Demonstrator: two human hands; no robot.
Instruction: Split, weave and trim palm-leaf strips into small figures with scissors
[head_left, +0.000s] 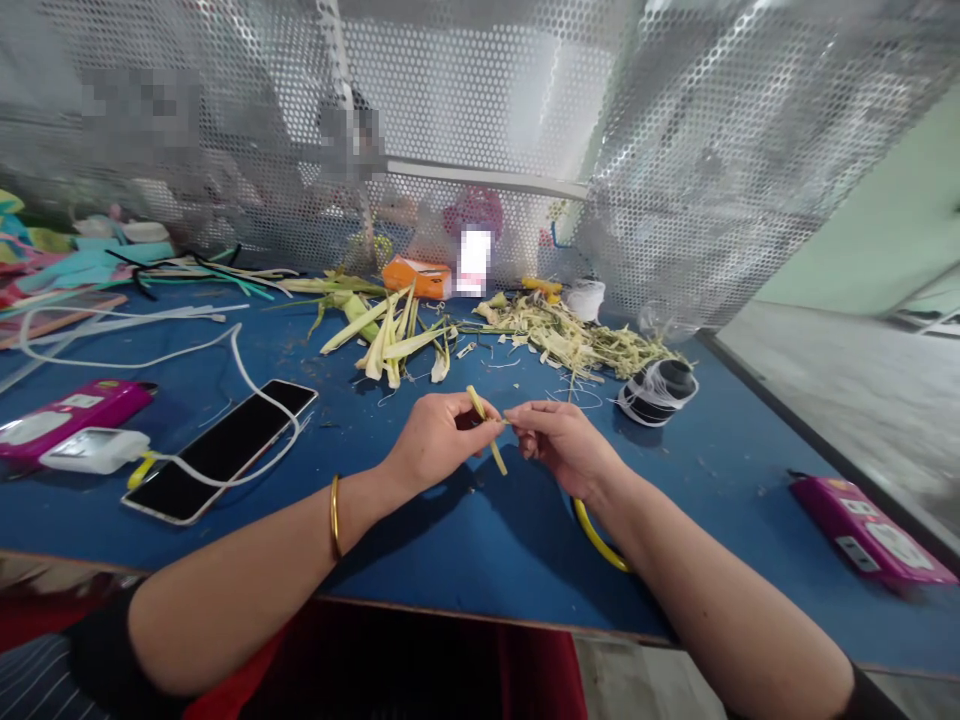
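Over the blue table (pixel 465 540), my left hand (pixel 435 440) pinches a short yellow-green leaf strip (pixel 486 428). My right hand (pixel 559 445) is closed too, its fingertips meeting the same strip from the right. A gold bangle sits on my left wrist, and a yellow band (pixel 596 535) lies under my right wrist. Just beyond the hands lies a pile of cut pale leaf strips (pixel 390 340). To the right of that pile is a heap of shredded leaf scraps (pixel 577 340).
A spool of thread (pixel 660 390) stands at right. A phone (pixel 221 450) with a white cable, a white charger block (pixel 94 450) and a pink pack (pixel 71 410) lie at left. Another pink pack (pixel 870 530) is near the right edge. An orange box (pixel 416 278) sits by the perforated screen (pixel 675 150).
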